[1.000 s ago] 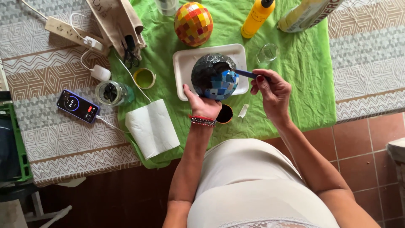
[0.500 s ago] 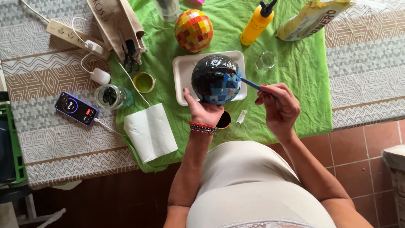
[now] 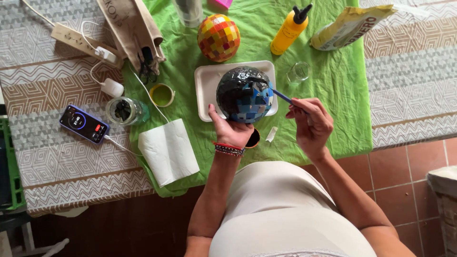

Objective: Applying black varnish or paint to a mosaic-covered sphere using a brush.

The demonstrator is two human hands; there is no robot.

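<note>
We see the green cloth over the table's middle, white tray at its centre. Black ball with blue tiles sits over the tray, cupped from below by our left hand. Right hand pinches a blue brush, tip touching the ball's right side; hand sits higher than half a second ago.

My left hand cups the black ball partly covered in blue mosaic tiles from below, over the white rectangular tray on the green cloth. My right hand pinches a thin blue stick, tip touching the ball's right side. Orange-yellow mosaic ball sits near the table's far edge.
</note>
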